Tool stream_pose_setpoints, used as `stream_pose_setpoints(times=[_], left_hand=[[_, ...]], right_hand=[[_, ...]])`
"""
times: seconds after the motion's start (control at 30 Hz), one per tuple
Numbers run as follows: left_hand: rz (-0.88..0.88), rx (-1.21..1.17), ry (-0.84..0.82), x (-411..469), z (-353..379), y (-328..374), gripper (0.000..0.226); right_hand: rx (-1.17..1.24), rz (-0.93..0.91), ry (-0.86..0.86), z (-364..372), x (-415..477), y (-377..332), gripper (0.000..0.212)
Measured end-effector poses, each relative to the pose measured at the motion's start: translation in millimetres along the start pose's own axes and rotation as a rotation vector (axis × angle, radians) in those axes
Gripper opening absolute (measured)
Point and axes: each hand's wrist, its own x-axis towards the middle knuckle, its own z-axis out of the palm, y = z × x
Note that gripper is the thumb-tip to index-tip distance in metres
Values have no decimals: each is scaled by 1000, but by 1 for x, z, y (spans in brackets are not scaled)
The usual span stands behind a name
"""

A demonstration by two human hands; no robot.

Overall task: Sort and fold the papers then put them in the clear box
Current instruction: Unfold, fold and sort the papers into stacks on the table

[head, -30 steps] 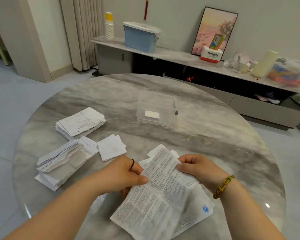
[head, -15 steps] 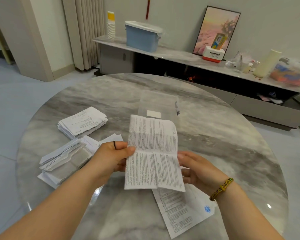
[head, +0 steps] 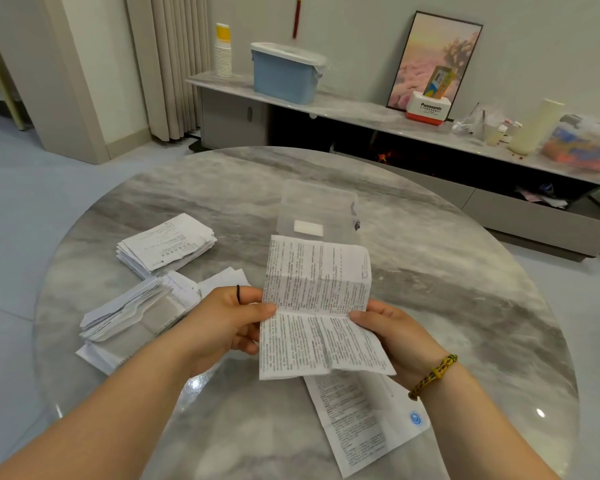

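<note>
Two hands, left hand (head: 227, 320) and right hand (head: 388, 336), pinch our creased leaflet (head: 317, 306) upright before the clear box (head: 317, 202), likely checking it for sorting.

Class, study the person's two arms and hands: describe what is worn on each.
The left hand has a thin black band round one finger. The right hand has a braided bracelet at its wrist, yellow, green and dark strands. Both forearms are bare: no sleeves, gloves or watch show.
</note>
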Motion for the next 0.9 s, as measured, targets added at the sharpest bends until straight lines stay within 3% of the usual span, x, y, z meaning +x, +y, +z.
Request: stream_pose_setpoints(times=[0.17, 0.27, 0.4, 0.5, 0.6, 0.73, 0.9], left_hand=[[-19, -120, 10, 1, 0, 1, 27], [-20, -167, 23, 3, 0, 1, 38], [0, -178, 9, 0, -3, 2, 55], [40, -100, -21, -5, -1, 6, 37], [119, 83, 108, -3, 4, 2, 25], [198, 153, 279, -1, 9, -2, 23], [241, 268, 334, -1, 8, -7, 26]], right_hand=[[-4, -13, 19, -1, 1, 2, 46], [-9, -35, 47, 1, 1, 1, 39], [-35, -10, 90, 3, -2, -3, 50], [29, -2, 153, 6, -4, -7, 35], [-7, 21, 136, 7, -6, -7, 33], [-232, 31, 82, 12, -7, -3, 18], [-499, -91, 246, 24, -2, 3, 23]])
